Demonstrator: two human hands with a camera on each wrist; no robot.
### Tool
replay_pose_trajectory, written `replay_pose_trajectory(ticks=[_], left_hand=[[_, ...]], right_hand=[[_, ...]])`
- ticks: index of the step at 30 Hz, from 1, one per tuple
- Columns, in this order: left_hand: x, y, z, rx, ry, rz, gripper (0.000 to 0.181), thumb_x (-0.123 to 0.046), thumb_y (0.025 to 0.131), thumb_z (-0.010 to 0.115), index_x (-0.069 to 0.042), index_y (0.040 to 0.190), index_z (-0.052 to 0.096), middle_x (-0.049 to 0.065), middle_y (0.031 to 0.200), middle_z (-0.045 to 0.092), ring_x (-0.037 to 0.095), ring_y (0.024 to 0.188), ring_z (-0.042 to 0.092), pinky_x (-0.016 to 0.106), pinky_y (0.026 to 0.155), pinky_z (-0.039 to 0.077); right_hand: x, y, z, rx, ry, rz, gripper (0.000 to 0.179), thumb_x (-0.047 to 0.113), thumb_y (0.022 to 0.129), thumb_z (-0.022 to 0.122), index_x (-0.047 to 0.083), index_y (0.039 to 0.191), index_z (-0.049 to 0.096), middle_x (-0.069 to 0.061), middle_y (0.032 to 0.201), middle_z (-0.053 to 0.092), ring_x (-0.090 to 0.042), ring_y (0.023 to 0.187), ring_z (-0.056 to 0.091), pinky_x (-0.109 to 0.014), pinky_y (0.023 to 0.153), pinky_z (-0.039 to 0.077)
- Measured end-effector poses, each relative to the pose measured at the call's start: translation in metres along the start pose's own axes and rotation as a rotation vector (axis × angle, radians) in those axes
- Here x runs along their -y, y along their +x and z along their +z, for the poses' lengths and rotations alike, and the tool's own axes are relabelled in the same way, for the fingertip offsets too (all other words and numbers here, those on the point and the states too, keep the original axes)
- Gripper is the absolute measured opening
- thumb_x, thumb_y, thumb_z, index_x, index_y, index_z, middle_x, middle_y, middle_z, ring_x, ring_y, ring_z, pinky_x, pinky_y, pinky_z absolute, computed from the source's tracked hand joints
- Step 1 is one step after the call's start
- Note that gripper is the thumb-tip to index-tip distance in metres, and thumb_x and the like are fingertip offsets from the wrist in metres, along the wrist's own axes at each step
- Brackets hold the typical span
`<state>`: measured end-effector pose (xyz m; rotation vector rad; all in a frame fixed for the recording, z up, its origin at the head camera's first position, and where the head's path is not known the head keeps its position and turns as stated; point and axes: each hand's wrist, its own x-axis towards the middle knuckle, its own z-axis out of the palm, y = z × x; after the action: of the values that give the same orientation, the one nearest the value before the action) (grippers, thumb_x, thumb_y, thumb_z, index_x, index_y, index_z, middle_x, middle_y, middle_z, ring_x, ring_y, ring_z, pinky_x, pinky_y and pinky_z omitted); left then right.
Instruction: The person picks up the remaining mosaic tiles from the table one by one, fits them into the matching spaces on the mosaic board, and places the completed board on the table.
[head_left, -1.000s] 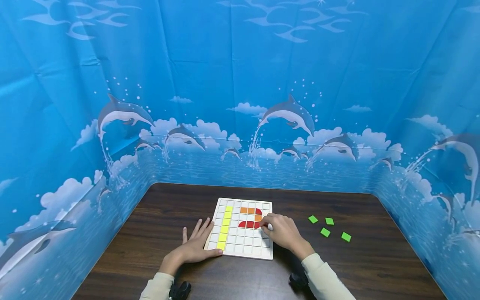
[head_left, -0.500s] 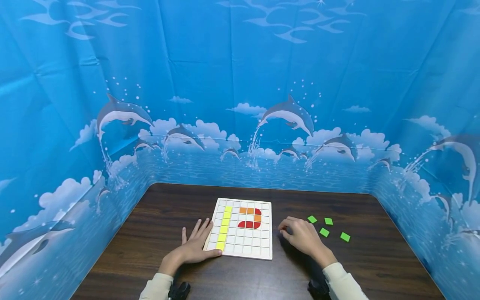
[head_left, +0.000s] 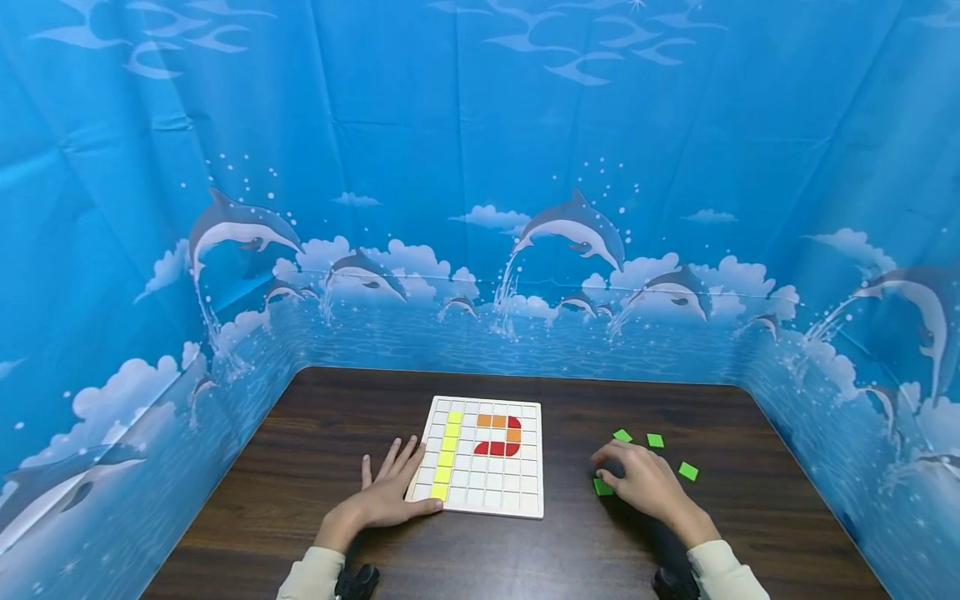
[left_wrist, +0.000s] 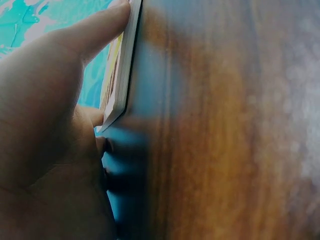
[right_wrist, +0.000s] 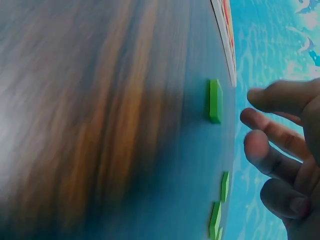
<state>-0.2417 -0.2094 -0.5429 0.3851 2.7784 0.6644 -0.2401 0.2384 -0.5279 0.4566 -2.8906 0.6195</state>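
The near green tile lies beneath the right hand, thumb and fingers apart, apparently a pick-up calling for a pinch, at three o'clock from the board, whose eight o'clock the left hand touches, fingers spread.

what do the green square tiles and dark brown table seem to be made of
Green square tiles: perhaps plastic or painted wood, smooth-looking, from their even colour and crisp edges. Dark brown table: likely wood or woodgrain laminate with soft sheen, judging by streaked grain.
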Motion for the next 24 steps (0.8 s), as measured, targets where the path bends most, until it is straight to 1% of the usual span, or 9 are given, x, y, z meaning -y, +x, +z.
replay_pose_trajectory(ticks=[3,6,7,9,12,15,18,19,24], left_hand=[[0.0,0.0,0.001,-0.002,0.004,-0.004,0.11,-0.071,0.092,0.07,-0.016,0.173,0.018,0.01,0.181,0.01,0.041,0.167,-0.001,0.081,0.12,-0.011],[0.002,0.001,0.002,-0.008,0.001,0.006,0.111,-0.072,0.091,0.07,-0.016,0.173,0.019,0.011,0.181,0.01,0.042,0.167,0.0,0.082,0.12,-0.012],[-0.001,-0.001,-0.001,0.0,-0.006,0.009,0.11,-0.07,0.092,0.07,-0.015,0.173,0.019,0.012,0.181,0.011,0.043,0.167,0.001,0.083,0.119,-0.011],[0.0,0.0,-0.001,0.0,-0.027,0.023,0.111,-0.071,0.092,0.069,-0.013,0.172,0.02,0.014,0.181,0.011,0.045,0.167,0.0,0.083,0.118,-0.014],[-0.001,-0.002,-0.002,-0.006,-0.06,0.037,0.112,-0.073,0.09,0.069,-0.012,0.172,0.022,0.015,0.18,0.012,0.045,0.166,-0.001,0.082,0.117,-0.018],[0.0,-0.003,-0.002,-0.005,-0.087,0.048,0.113,-0.074,0.089,0.068,-0.012,0.172,0.022,0.016,0.18,0.011,0.046,0.166,-0.002,0.083,0.116,-0.019],[0.0,-0.003,-0.002,-0.014,-0.095,0.052,0.113,-0.076,0.088,0.069,-0.014,0.171,0.024,0.015,0.18,0.012,0.045,0.166,-0.001,0.083,0.116,-0.019],[0.002,-0.002,0.0,-0.019,-0.087,0.065,0.112,-0.076,0.089,0.068,-0.015,0.172,0.023,0.015,0.18,0.011,0.045,0.166,-0.003,0.084,0.114,-0.02],[0.006,0.0,0.003,-0.038,-0.097,0.075,0.112,-0.078,0.088,0.067,-0.016,0.171,0.025,0.014,0.18,0.011,0.045,0.166,-0.003,0.084,0.114,-0.02]], right_hand=[[-0.006,-0.007,-0.003,0.035,0.028,0.015,0.017,0.019,0.092,0.085,0.028,0.106,0.081,0.01,0.113,0.076,-0.016,0.095,0.074,-0.031,0.066,0.052],[-0.011,-0.013,-0.002,0.063,0.028,-0.003,0.019,0.021,0.091,0.086,0.03,0.106,0.08,0.011,0.116,0.075,-0.019,0.1,0.074,-0.035,0.071,0.055],[-0.013,-0.014,-0.002,0.075,0.023,-0.011,0.018,0.022,0.091,0.086,0.03,0.106,0.079,0.011,0.116,0.074,-0.019,0.101,0.074,-0.037,0.072,0.056],[-0.016,-0.016,-0.001,0.095,0.009,-0.032,0.018,0.023,0.091,0.086,0.031,0.105,0.078,0.012,0.116,0.072,-0.018,0.101,0.073,-0.038,0.075,0.058],[-0.017,-0.016,0.0,0.115,-0.007,-0.05,0.018,0.023,0.089,0.088,0.033,0.102,0.078,0.012,0.115,0.071,-0.016,0.098,0.072,-0.035,0.072,0.056],[-0.017,-0.016,0.0,0.116,-0.009,-0.059,0.017,0.023,0.089,0.088,0.034,0.098,0.079,0.013,0.113,0.072,-0.014,0.094,0.072,-0.029,0.067,0.053],[-0.017,-0.015,0.0,0.111,-0.009,-0.073,0.015,0.022,0.089,0.088,0.034,0.096,0.08,0.014,0.109,0.074,-0.012,0.091,0.072,-0.027,0.064,0.052],[-0.017,-0.015,0.0,0.108,-0.014,-0.081,0.015,0.022,0.089,0.087,0.033,0.097,0.08,0.015,0.108,0.074,-0.012,0.091,0.072,-0.027,0.065,0.052],[-0.018,-0.016,-0.001,0.091,-0.022,-0.107,0.017,0.022,0.09,0.087,0.035,0.098,0.079,0.017,0.106,0.073,-0.011,0.091,0.072,-0.028,0.066,0.054]])
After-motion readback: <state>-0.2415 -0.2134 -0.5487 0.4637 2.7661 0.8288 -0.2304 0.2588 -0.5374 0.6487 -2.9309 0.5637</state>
